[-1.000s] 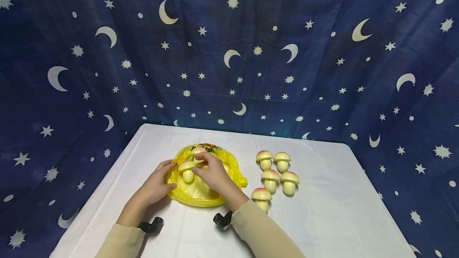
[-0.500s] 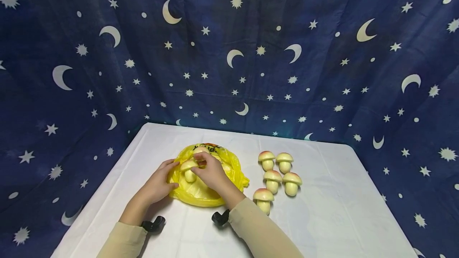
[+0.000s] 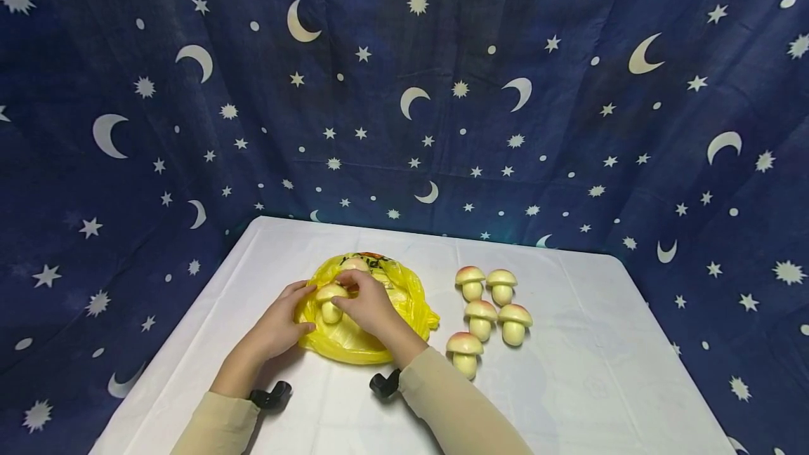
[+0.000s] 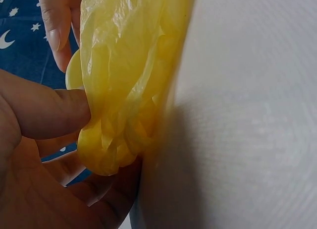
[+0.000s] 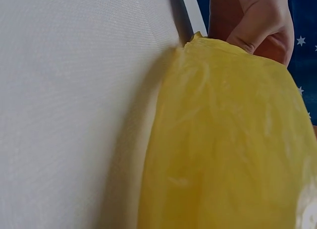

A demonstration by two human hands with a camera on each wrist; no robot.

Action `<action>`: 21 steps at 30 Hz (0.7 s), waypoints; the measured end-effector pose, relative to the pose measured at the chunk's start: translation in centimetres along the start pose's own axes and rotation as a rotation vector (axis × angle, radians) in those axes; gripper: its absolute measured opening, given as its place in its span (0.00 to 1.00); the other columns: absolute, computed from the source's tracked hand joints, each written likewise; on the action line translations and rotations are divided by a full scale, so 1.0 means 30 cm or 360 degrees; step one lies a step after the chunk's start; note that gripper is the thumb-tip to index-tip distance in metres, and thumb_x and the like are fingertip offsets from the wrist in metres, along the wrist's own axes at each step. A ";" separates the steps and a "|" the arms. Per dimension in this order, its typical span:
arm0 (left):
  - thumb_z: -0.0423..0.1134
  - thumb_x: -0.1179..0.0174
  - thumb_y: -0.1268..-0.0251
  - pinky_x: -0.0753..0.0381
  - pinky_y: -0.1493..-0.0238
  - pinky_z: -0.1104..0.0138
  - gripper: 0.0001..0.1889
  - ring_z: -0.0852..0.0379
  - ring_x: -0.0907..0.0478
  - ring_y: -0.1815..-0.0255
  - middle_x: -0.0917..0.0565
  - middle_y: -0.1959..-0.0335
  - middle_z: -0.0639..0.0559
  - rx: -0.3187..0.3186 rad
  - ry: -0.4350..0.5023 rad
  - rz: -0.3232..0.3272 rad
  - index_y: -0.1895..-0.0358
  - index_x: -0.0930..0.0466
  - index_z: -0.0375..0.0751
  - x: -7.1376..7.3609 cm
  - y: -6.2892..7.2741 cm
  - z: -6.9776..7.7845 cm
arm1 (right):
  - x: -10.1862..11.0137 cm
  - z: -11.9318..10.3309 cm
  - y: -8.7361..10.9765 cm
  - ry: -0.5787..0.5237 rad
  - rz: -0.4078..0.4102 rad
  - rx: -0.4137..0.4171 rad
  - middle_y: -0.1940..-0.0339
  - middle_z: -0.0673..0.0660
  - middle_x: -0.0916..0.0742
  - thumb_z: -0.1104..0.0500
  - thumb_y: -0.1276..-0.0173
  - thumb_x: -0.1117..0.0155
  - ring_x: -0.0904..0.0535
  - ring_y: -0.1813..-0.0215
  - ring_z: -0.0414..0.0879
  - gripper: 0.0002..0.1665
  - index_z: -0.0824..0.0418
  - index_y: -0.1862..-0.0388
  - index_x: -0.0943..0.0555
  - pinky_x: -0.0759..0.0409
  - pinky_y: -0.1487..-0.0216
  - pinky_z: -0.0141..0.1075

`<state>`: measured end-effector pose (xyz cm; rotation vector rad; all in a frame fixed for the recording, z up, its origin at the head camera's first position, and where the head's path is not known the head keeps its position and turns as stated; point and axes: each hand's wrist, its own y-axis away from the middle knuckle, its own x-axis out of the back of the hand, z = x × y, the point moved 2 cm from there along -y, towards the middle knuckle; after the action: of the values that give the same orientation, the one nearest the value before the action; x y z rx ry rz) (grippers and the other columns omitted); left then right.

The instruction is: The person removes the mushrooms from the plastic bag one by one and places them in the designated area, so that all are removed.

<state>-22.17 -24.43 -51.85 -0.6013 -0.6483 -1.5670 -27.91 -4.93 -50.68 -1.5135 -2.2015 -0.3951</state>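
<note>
A yellow plastic bag (image 3: 344, 354) lies spread on the table, its rim rolled round like a bowl. My left hand (image 3: 274, 325) holds the bag's left side; the left wrist view has the thumb on the plastic and fingers curled behind it. Inside the bag's left part is a toy mushroom (image 3: 331, 313), cream with a rounded cap. My right hand (image 3: 369, 304) reaches over the bag and pinches this mushroom at its cap's right side. Behind it another mushroom (image 3: 356, 265) shows in the bag. In the right wrist view the bag (image 5: 223, 140) hides the right fingertips.
Right of the bag several toy mushrooms stand in a loose group, the nearest mushroom (image 3: 464, 353) closest to the right sleeve. A white cloth covers the table (image 3: 588, 371). Behind it hangs a dark blue curtain (image 3: 404, 132) with moons and stars.
The right hand and the pinched mushroom have shifted slightly left within the bag over the last half second. My left hand keeps its place on the bag's side.
</note>
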 end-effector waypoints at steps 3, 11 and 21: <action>0.31 0.31 0.32 0.44 0.15 0.34 0.40 0.28 0.43 0.14 0.42 0.13 0.36 0.0011 0.0003 -0.0001 0.18 0.35 0.35 -0.001 0.001 0.001 | -0.003 -0.002 0.000 0.0005 0.0008 0.0019 0.41 0.46 0.12 0.53 0.28 0.23 0.17 0.41 0.43 0.22 0.49 0.37 0.15 0.15 0.33 0.42; 0.32 0.31 0.32 0.44 0.15 0.34 0.39 0.28 0.42 0.14 0.41 0.14 0.36 -0.0004 0.0009 -0.0002 0.18 0.34 0.35 -0.001 0.003 0.005 | -0.020 0.002 -0.007 0.0058 0.0019 -0.0010 0.42 0.47 0.12 0.50 0.29 0.23 0.18 0.44 0.41 0.23 0.50 0.38 0.15 0.14 0.35 0.40; 0.32 0.31 0.32 0.44 0.15 0.34 0.39 0.28 0.43 0.14 0.42 0.14 0.35 0.0000 0.0018 -0.0012 0.18 0.35 0.34 0.002 0.005 0.007 | -0.031 -0.006 -0.009 0.0080 0.0071 -0.0059 0.48 0.45 0.12 0.50 0.29 0.23 0.19 0.50 0.41 0.17 0.50 0.43 0.14 0.15 0.43 0.37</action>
<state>-22.01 -24.33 -51.66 -0.5904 -0.6427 -1.5764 -27.84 -5.87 -50.98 -1.5524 -2.1290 -0.4569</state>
